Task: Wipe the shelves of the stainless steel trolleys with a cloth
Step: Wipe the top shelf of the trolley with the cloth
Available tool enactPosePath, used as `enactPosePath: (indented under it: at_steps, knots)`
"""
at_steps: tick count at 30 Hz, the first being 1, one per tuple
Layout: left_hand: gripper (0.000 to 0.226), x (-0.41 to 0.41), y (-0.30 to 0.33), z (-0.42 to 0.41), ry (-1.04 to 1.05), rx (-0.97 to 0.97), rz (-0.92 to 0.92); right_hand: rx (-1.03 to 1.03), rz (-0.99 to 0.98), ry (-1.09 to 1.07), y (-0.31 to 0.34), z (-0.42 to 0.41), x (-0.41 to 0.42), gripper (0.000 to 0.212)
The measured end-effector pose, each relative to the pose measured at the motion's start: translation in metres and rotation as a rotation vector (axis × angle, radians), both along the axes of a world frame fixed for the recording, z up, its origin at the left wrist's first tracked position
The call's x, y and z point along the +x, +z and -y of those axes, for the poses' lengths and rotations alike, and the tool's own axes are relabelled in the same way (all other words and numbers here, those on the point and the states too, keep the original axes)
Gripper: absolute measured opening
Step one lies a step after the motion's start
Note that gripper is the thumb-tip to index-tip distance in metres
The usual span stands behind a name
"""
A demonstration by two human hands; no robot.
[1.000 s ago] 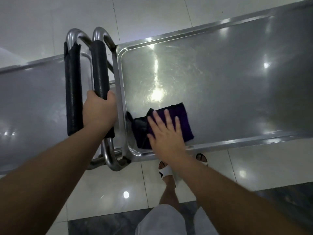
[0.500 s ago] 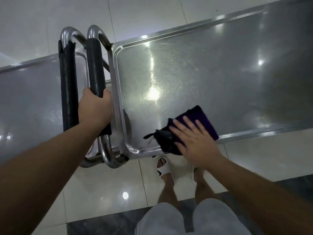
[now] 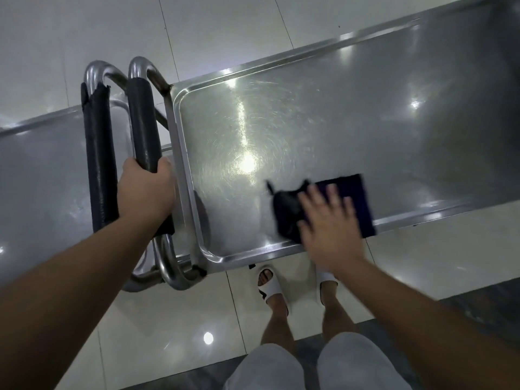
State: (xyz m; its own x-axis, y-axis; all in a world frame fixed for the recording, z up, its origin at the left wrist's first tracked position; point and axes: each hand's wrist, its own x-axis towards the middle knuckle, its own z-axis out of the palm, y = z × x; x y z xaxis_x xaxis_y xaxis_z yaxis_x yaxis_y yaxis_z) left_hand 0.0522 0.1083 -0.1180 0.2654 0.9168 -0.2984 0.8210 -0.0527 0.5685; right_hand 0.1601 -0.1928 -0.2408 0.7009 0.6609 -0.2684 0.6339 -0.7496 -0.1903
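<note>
On the shelf (image 3: 337,130), blurred flat right hand (image 3: 329,223) half-hides cloth (image 3: 354,198); left hand (image 3: 145,190) grips handle (image 3: 142,125).

Glossy pale floor tiles (image 3: 157,327) reflect ceiling lights; a darker marbled strip (image 3: 478,308) runs nearer. White slide sandals (image 3: 271,288) and grey shorts (image 3: 360,364) show below.

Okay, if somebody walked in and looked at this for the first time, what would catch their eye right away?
Probably the dark cloth near the front edge of the right trolley's shiny steel shelf, with the right hand pressing flat on it. Next, the left hand gripping a black padded handle between the two trolleys. A bright light glare sits on the shelf left of the cloth.
</note>
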Motion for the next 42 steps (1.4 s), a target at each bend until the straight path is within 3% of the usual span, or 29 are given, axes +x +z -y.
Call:
enactPosePath:
  at_steps: [6,10,16,22,30,35,37,42]
  knots:
    - [0.025,0.002,0.002,0.002,-0.004,0.021,0.006,0.133,-0.095,0.476,-0.005,-0.076,-0.096,0.056]
    - [0.029,0.0,0.004,0.001,-0.012,-0.015,0.028,0.144,-0.074,0.534,-0.008,-0.067,-0.081,0.055]
    - [0.026,-0.002,0.001,-0.002,-0.035,-0.028,0.043,0.027,0.008,0.192,-0.007,0.021,0.032,0.062]
    - [0.029,-0.001,0.002,-0.002,-0.042,-0.028,0.009,-0.065,-0.062,-0.266,0.001,0.109,0.132,0.07]
    - [0.04,0.006,0.006,0.006,-0.011,0.048,-0.116,-0.08,-0.081,-0.266,-0.002,0.112,0.138,0.064]
    - [0.059,0.009,0.007,0.013,-0.015,0.237,-0.213,-0.097,-0.106,-0.23,0.0,0.112,0.137,0.065]
    - [0.066,0.011,0.007,0.019,-0.073,0.328,-0.301,-0.108,-0.117,-0.22,0.002,0.113,0.138,0.065]
    - [0.051,0.014,0.006,0.021,-0.361,0.667,-0.545,-0.128,-0.157,-0.202,0.002,0.113,0.139,0.066]
